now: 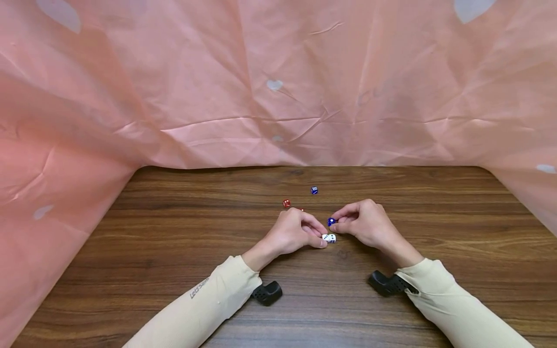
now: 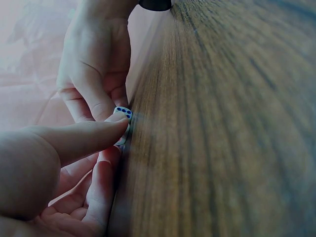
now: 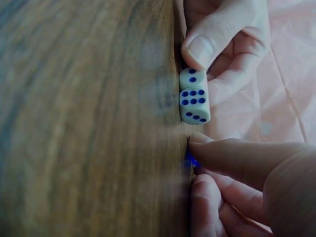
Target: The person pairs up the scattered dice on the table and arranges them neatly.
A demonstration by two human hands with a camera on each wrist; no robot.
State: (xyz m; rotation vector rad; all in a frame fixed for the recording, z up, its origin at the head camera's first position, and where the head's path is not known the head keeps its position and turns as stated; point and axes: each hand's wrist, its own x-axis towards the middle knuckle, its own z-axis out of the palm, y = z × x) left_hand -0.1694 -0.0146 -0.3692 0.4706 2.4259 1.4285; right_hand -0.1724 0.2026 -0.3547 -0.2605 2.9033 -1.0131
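Observation:
Two white dice with blue pips lie side by side on the table, touching. My left hand (image 1: 292, 232) pinches the left white die (image 1: 325, 237) between thumb and fingers. The right white die (image 3: 194, 104) stands free on the other side of it. Just beyond the pair, my right hand (image 1: 367, 223) pinches a translucent blue die (image 1: 331, 221) with thumb and forefinger, low at the table top. In the right wrist view the thumb mostly hides this blue die. In the left wrist view my left thumb covers part of the white dice.
Farther back on the wooden table (image 1: 196, 208) lie a second blue die (image 1: 315, 190) and a red die (image 1: 286, 203). Another red piece (image 1: 302, 210) peeks out behind my left hand, mostly hidden. A pink curtain (image 1: 304, 96) hangs along the back and sides.

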